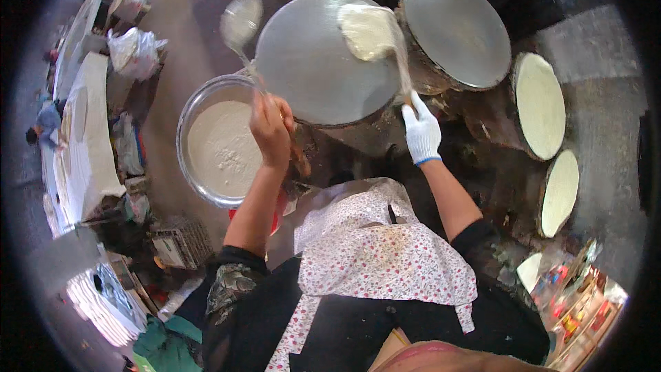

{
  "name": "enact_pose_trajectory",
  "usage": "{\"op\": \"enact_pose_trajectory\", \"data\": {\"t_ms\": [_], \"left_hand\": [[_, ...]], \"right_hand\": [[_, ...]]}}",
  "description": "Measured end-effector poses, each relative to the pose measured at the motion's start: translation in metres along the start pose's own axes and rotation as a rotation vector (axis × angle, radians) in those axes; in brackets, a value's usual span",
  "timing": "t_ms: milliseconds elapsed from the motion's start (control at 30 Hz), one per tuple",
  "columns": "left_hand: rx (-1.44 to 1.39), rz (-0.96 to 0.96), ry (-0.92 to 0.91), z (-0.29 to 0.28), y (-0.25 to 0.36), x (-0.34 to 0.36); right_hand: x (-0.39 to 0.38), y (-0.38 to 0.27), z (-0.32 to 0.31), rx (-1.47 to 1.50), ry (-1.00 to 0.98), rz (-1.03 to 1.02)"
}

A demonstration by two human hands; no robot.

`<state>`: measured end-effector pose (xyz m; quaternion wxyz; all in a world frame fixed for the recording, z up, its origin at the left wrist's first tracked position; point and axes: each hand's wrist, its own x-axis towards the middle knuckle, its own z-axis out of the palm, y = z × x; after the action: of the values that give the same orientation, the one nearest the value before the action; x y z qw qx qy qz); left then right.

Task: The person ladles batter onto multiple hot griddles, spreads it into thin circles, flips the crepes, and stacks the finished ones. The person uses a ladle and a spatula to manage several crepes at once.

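My bare left hand is closed around the handle of a ladle. The ladle's bowl, coated with pale batter and smeared by motion, is up beside the left edge of a round flat griddle. Below my left hand stands a metal bowl of thick beige batter. In a white glove, my right hand grips a long-handled batter spreader. Its blurred head reaches over a patch of wet batter at the griddle's upper right.
A second bare griddle stands to the right. Farther right are two griddles with pale thin crepes spread on them. A white-covered table runs along the left, a person beyond it. A wire crate sits at lower left.
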<state>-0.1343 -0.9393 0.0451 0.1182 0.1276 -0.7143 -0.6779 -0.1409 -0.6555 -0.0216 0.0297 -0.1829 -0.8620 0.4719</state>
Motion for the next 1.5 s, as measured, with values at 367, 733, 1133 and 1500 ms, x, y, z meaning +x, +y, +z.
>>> {"op": "enact_pose_trajectory", "data": {"t_ms": [367, 733, 1133, 1500], "left_hand": [[-0.180, -0.181, 0.281, -0.094, -0.054, -0.061], [0.278, -0.148, 0.418, -0.059, -0.147, 0.019], [0.492, -0.134, 0.422, -0.052, -0.148, 0.050], [0.585, -0.137, 0.431, -0.060, -0.143, 0.068]], "right_hand": [[0.006, 0.009, 0.038, -0.032, -0.018, -0.090], [0.001, -0.020, 0.055, -0.138, -0.025, -0.087], [0.023, -0.027, 0.065, -0.295, -0.163, -0.091], [0.047, -0.003, 0.075, -0.324, -0.222, -0.223]]}}
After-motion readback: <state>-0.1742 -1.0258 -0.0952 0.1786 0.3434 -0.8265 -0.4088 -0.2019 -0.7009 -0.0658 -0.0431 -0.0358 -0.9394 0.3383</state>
